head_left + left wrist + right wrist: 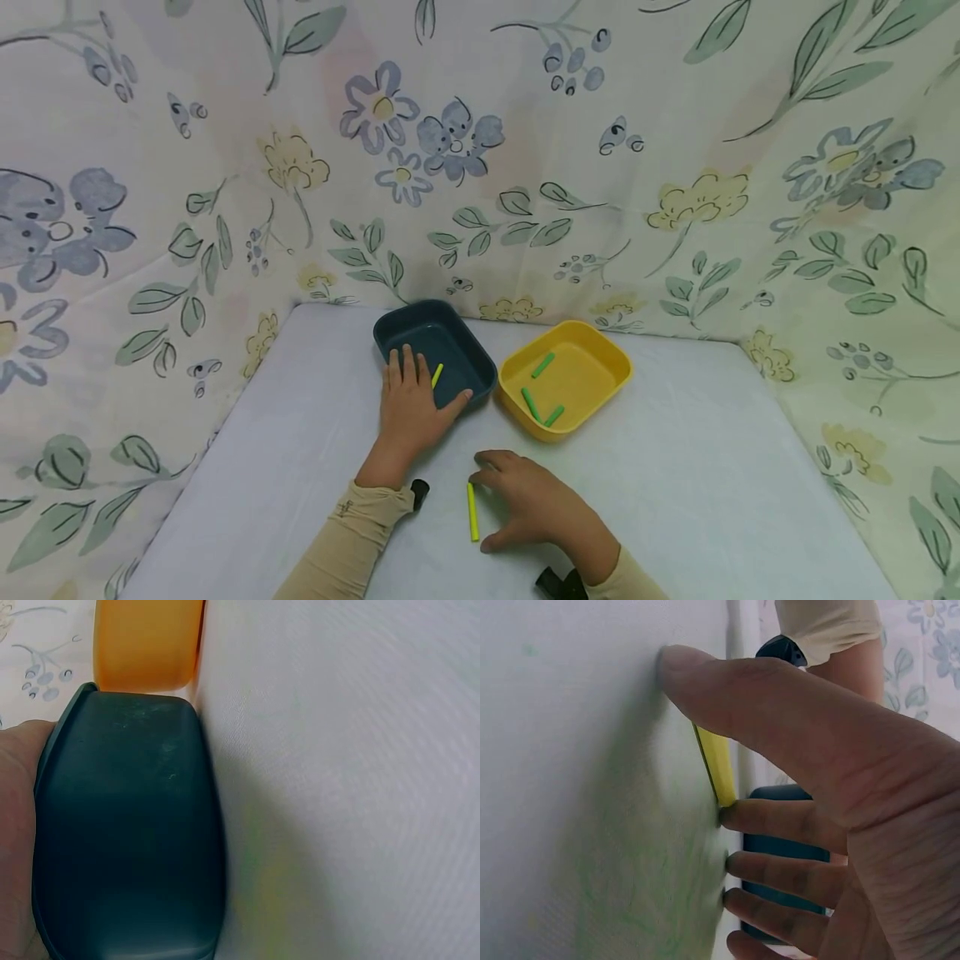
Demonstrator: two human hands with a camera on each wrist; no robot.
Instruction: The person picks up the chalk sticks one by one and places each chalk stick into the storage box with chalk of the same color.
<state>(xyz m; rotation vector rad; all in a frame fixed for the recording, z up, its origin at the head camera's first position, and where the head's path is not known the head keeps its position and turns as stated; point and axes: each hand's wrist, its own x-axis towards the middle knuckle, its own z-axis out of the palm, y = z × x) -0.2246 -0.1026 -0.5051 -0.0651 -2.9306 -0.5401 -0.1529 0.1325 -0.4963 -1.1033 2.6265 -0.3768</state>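
Observation:
A yellow chalk stick (473,512) lies on the white cloth, pointing away from me. My right hand (536,508) curves around its right side. The index fingertip is at the chalk's far end, and the thumb is a little right of its near end; the right wrist view shows a gap between them. My left hand (412,408) rests with spread fingers over the near left part of a dark blue tray (463,346), its thumb at the rim. Inside that tray another yellow chalk stick (437,375) shows beside the fingers, partly hidden.
A yellow tray (600,392) stands right of the blue one, close against it. Several green chalk sticks (531,403) lie in it. Faint green smears mark the cloth (645,885) near my right hand. A floral curtain (525,125) rises behind the table.

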